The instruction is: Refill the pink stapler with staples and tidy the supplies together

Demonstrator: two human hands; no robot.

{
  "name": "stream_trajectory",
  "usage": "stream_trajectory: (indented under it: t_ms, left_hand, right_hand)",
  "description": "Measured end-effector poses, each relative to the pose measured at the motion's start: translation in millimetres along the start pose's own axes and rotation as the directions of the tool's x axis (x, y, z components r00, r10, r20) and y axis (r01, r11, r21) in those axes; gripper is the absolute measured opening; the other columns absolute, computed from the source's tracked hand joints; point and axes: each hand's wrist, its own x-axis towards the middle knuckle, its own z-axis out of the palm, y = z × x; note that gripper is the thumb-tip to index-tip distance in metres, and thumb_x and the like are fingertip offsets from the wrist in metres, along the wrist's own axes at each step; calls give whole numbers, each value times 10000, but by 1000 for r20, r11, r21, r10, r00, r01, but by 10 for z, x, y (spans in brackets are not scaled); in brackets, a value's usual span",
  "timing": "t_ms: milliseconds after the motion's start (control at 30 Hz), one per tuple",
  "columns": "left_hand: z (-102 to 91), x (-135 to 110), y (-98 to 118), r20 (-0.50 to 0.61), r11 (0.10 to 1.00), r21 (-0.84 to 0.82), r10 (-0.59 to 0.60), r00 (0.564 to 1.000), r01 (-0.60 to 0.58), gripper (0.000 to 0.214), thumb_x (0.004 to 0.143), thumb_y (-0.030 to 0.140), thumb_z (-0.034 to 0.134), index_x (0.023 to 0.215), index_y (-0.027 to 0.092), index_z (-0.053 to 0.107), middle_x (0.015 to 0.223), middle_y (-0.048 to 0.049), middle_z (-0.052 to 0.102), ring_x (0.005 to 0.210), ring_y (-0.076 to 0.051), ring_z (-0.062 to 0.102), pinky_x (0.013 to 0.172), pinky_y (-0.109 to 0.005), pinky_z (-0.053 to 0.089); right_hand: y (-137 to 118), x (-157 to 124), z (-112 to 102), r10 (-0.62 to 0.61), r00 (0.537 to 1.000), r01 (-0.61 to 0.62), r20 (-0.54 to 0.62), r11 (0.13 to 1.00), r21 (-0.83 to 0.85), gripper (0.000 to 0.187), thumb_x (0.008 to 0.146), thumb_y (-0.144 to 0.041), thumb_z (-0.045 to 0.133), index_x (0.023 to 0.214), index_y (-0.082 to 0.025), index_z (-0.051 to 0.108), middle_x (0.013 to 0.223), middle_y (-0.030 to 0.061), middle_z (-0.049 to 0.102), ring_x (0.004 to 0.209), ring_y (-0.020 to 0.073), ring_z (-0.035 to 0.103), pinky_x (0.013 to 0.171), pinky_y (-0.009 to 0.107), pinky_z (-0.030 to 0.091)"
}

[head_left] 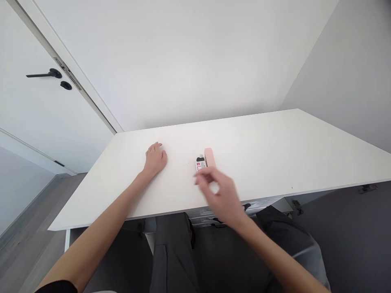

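Note:
My left hand [155, 159] lies flat on the white table [275, 154], palm down, fingers together and stretched out, holding nothing. My right hand [220, 195] hovers over the table's near edge, blurred by motion, its fingers reaching toward two small things just beyond them. One is a small white packet with black and red print [200, 164]. The other is a pink oblong object [209, 156] lying right beside the packet. The right fingertips are close to the packet; whether they touch it I cannot tell.
A white wall runs behind the table. A white door with a black lever handle [45, 74] stands at the left. My lap in grey trousers [174, 252] is under the near edge. Grey floor lies at left and right.

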Motion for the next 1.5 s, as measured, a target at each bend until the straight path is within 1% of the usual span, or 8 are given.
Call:
stream_trajectory:
  t_ms: [67, 133, 200, 267, 467, 600, 833, 1500]
  left_hand:
    - [13, 106, -46, -1, 999, 2, -35, 999, 35, 464, 920, 245, 463, 1369, 141, 521, 1475, -225, 568, 1463, -387, 441, 1221, -624, 311]
    - [11, 193, -80, -6, 999, 3, -40, 999, 40, 452, 905, 212, 452, 1344, 153, 539, 1445, -209, 599, 1430, -380, 476, 1213, -610, 325]
    - [5, 248, -103, -9, 999, 10, -39, 999, 39, 434, 899, 196, 443, 1318, 165, 553, 1427, -192, 616, 1415, -365, 492, 1213, -592, 328]
    - [6, 267, -109, -10, 999, 22, -38, 999, 38, 415, 906, 195, 435, 1302, 166, 558, 1414, -187, 623, 1411, -356, 494, 1216, -586, 322]
    - [40, 193, -52, -7, 996, 85, -27, 1000, 27, 416, 936, 179, 390, 1321, 160, 549, 1425, -183, 618, 1427, -338, 483, 1216, -559, 329]
    - [46, 153, -21, 3, 993, 118, -13, 1000, 12, 421, 950, 173, 368, 1330, 161, 550, 1428, -177, 621, 1422, -331, 487, 1208, -538, 345]
    - [41, 141, 0, 1, 990, 141, -12, 1000, 12, 415, 964, 167, 350, 1327, 162, 551, 1416, -165, 629, 1406, -319, 503, 1198, -518, 361]
    - [2, 140, 24, 10, 990, 142, -10, 1000, 8, 406, 962, 186, 359, 1314, 161, 560, 1398, -164, 645, 1402, -323, 512, 1196, -511, 365]
  right_hand:
    - [-17, -24, 301, -84, 963, 100, 256, 994, -48, 209, 1027, -342, 520, 1117, -273, 695, 1097, 75, 762, 1026, 258, 715, 941, 432, 581]
    - [78, -29, 585, -79, 919, 162, 386, 969, -188, 357, 1023, -362, 558, 1345, -230, 640, 1422, 137, 660, 1330, 319, 609, 1110, 510, 513]
    - [224, 0, 829, -50, 906, 208, 421, 918, -339, 540, 1053, -408, 521, 1494, -95, 528, 1643, 234, 441, 1566, 381, 349, 1252, 592, 345]
    - [351, 84, 1021, -51, 905, 242, 423, 879, -410, 630, 1092, -445, 418, 1561, -25, 438, 1715, 251, 300, 1629, 370, 197, 1308, 590, 226]
    - [427, 564, 1296, 102, 931, 126, 351, 812, -570, 730, 1093, -488, 318, 1649, -16, 307, 1747, 195, 207, 1652, 306, 125, 1340, 530, 32]
    - [421, 767, 1311, 202, 944, 21, 261, 753, -658, 749, 1095, -455, 276, 1659, 37, 243, 1761, 201, 125, 1659, 284, 61, 1331, 467, -35]
    - [520, 834, 1226, 296, 949, -139, 112, 709, -692, 869, 1056, -541, 360, 1660, 62, 199, 1763, 235, 60, 1655, 331, 0, 1315, 493, -72]
    - [779, 849, 699, 227, 961, -48, 156, 696, -716, 841, 1058, -516, 355, 1645, 76, 240, 1760, 233, 128, 1655, 312, 67, 1330, 433, 31]
